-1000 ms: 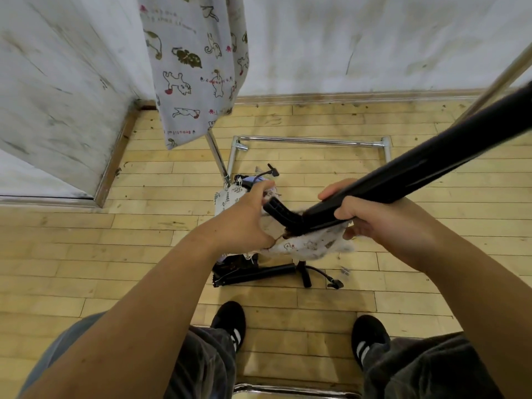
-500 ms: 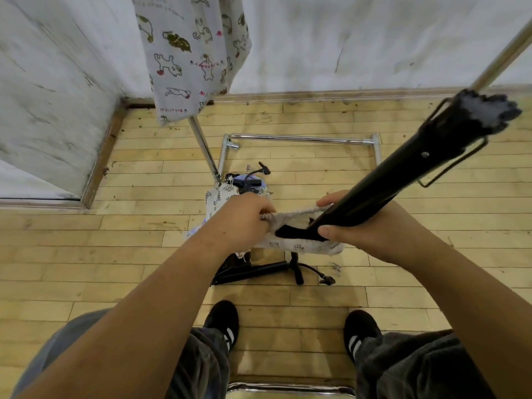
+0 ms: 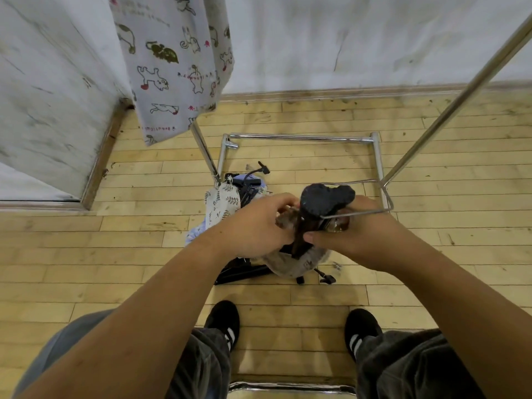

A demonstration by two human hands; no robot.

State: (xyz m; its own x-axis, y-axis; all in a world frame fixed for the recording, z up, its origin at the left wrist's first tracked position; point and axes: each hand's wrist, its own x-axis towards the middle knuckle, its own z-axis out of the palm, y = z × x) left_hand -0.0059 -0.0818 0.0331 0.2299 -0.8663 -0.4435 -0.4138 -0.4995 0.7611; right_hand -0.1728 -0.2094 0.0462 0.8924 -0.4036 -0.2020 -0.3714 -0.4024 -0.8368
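Black pole (image 3: 326,200) stands up straight between our two grips, its low end down in the cloth bag (image 3: 290,267).
Our left grip (image 3: 259,223) is curled on the bag's top edge, just left of the pole; our right grip (image 3: 348,233) is wrapped round the pole itself. Its long way runs up toward us, so we think the bag must slide up.

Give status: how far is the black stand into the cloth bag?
Done: lower end of the black folded stand sits inside the cloth bag. In hand: left hand grips the bag's rim, right hand pinches the stand. Left: its upper end sticks out, bag unclosed; a second black stand lies unbagged on the floor.
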